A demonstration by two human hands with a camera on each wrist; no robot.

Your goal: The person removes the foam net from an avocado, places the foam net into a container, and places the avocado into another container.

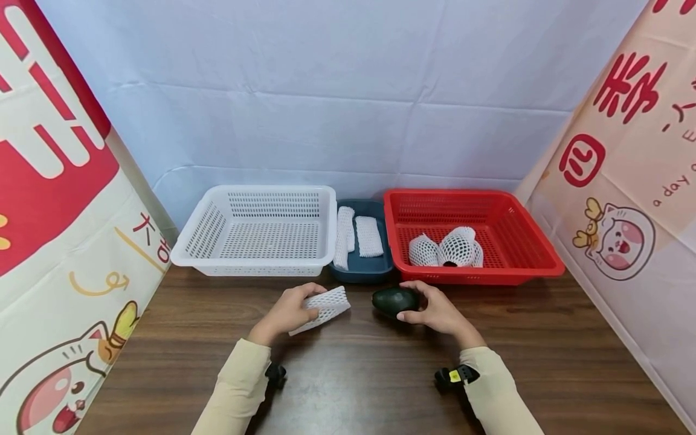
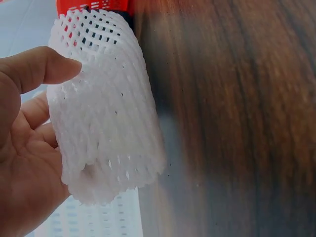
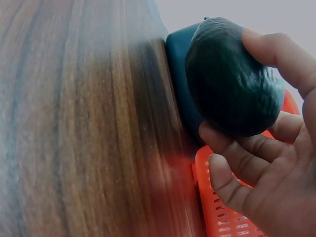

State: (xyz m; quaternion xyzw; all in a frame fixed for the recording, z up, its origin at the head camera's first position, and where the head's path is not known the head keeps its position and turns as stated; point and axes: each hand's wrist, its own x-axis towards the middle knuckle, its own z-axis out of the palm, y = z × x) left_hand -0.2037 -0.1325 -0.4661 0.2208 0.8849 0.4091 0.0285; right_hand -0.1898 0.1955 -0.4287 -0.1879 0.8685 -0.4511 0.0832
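My left hand point(image 1: 291, 310) holds a white foam net sleeve point(image 1: 328, 306), its thumb on one face and the fingers behind, as the left wrist view shows. The sleeve point(image 2: 106, 103) lies fairly flat, with one end slightly parted. A dark green avocado point(image 1: 394, 301) is in my right hand point(image 1: 436, 309), gripped at one end between thumb and fingers. In the right wrist view the avocado point(image 3: 232, 79) has a bumpy, glossy skin and is bare. Sleeve and avocado face each other a short gap apart over the wooden table point(image 1: 359, 374).
A white basket point(image 1: 253, 262) stands at the back left. Beside it a blue-grey tray point(image 1: 361, 276) holds more foam sleeves point(image 1: 370, 236). The red basket point(image 1: 478, 276) at the right contains several pieces in foam nets point(image 1: 457, 248). A pale cloth point(image 1: 337, 121) hangs behind them.
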